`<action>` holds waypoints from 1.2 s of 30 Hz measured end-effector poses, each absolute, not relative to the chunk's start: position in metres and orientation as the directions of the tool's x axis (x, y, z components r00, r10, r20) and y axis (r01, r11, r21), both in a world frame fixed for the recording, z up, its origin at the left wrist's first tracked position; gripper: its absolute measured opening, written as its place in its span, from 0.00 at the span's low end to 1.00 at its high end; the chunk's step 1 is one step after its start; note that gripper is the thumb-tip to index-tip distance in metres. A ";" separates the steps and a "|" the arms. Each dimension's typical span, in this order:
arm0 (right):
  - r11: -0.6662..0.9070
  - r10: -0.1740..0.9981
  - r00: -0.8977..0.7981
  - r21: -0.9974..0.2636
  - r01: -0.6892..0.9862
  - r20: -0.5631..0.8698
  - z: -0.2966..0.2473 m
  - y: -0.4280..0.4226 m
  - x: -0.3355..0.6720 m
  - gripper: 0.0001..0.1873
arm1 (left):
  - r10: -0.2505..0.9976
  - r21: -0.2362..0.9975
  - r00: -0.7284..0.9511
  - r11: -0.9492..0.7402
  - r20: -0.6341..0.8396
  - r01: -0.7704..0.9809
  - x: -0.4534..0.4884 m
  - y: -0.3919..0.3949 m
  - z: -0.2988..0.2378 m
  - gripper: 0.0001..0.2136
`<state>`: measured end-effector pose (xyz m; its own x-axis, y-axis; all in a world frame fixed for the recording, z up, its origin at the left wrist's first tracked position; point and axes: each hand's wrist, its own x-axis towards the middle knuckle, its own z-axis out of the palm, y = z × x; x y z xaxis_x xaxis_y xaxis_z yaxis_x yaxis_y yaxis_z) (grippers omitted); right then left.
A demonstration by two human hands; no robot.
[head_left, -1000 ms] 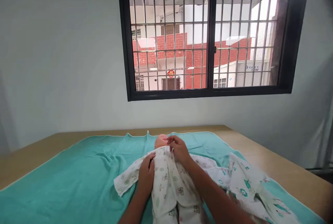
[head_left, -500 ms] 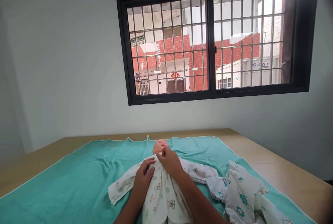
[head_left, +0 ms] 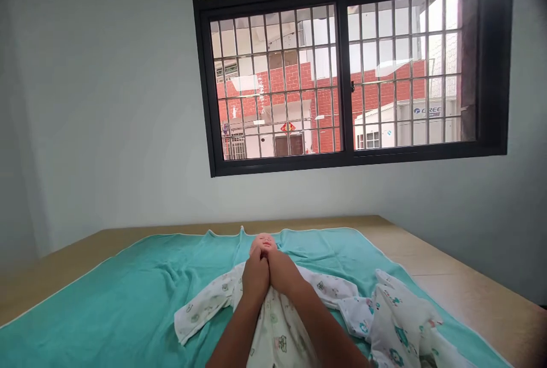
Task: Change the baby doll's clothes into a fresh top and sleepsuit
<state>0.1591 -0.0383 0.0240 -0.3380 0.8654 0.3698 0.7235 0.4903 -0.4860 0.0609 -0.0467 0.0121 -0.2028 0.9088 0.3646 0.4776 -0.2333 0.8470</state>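
A baby doll (head_left: 264, 241) lies on its back on a teal blanket (head_left: 128, 294), dressed in a white printed garment (head_left: 213, 302) with its sleeves spread out. My left hand (head_left: 255, 277) and my right hand (head_left: 280, 272) sit side by side at the doll's chest just below the chin. Both have their fingers closed together on the garment's neck opening. The fingertips are partly hidden from here.
A second white garment with teal prints (head_left: 401, 322) lies crumpled on the blanket to the right. The blanket covers a wooden platform (head_left: 470, 294) set against a white wall. Above it is a barred black-framed window (head_left: 346, 72).
My left hand slid up from the doll's side to meet my right hand at the collar. The view has tilted up slightly.
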 end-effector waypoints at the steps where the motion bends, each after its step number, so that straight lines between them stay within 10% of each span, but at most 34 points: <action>1: 0.518 0.851 -0.353 -0.510 0.686 0.389 0.021 -0.033 0.161 0.15 | 0.910 0.847 -0.207 -0.224 0.359 0.482 0.062 -0.047 0.011 0.11; 12: 0.299 0.930 -0.244 -0.952 0.065 0.275 -0.018 -0.005 0.179 0.12 | 0.894 0.783 -0.151 -0.275 0.422 0.558 0.064 -0.057 0.010 0.10; 21: 0.130 0.982 -0.093 -0.940 -0.315 0.166 -0.031 0.000 0.182 0.16 | 0.870 0.700 -0.150 -0.264 0.470 0.664 0.066 -0.054 0.003 0.08; 36: 0.284 0.954 0.109 -0.959 -0.017 0.281 -0.048 -0.021 0.194 0.09 | 0.778 0.611 -0.077 -0.424 0.624 0.668 0.047 -0.074 -0.012 0.13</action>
<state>0.1942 -0.0210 -0.0478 0.1091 0.9536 0.2806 -0.0171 0.2840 -0.9587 0.0470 -0.0736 -0.0115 -0.0768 0.7778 0.6238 0.6682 -0.4243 0.6112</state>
